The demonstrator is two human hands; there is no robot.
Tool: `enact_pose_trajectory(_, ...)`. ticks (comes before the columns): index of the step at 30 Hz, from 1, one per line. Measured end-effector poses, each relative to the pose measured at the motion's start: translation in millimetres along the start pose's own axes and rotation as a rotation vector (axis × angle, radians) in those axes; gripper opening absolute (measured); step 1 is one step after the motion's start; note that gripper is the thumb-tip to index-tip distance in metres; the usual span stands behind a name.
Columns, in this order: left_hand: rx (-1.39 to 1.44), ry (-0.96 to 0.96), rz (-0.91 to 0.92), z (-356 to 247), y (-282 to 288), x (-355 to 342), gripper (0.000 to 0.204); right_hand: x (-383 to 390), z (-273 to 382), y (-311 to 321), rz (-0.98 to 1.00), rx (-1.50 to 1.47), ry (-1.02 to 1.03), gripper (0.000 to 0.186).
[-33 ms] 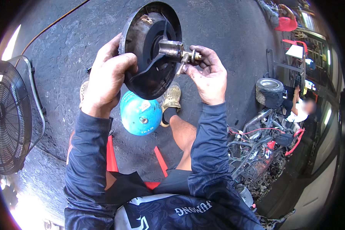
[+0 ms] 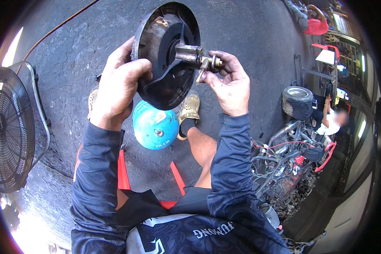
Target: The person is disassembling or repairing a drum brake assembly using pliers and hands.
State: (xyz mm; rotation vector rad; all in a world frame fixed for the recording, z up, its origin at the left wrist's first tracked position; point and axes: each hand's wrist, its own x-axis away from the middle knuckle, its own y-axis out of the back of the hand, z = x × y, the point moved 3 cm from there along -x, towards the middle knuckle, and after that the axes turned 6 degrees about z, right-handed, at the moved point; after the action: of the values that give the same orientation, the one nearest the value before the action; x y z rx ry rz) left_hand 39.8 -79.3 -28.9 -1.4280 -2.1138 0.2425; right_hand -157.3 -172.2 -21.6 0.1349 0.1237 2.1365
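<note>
Gripping the round black dish (image 2: 161, 51) by its left rim with the left hand (image 2: 125, 78); pinching the brass fitting (image 2: 216, 62) on its right side with the right hand (image 2: 235, 82). Held up above the floor (image 2: 249, 25), hiding the far edge of the blue cylinder (image 2: 155, 127). Best to brace the dish firmly, keep the fitting in line with the metal tube (image 2: 188, 53), and work gently. Perhaps threaded; too small to tell.
</note>
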Motion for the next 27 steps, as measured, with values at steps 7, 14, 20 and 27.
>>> enact_pose_trajectory(7, 0.021, -0.033, 0.045, -1.0, 3.7, -1.5, 0.054, -1.4, -7.5, 2.4, 0.036, -0.031, -0.091, 0.037)
enact_pose_trajectory(14, 0.007, -0.030, 0.043, 2.6, 3.5, -4.1, 0.056, -0.7, -3.8, 3.1, 0.014, -0.029, 0.069, 0.039)
enact_pose_trajectory(20, 0.038, -0.019, 0.023, 5.1, 8.0, -2.4, 0.058, -1.0, -4.4, 0.8, 0.029, 0.002, 0.078, 0.045)
enact_pose_trajectory(27, -0.017, -0.010, 0.040, 4.0, 4.8, -2.7, 0.058, -2.1, -2.4, -8.2, 0.071, -0.003, 0.021, 0.043)
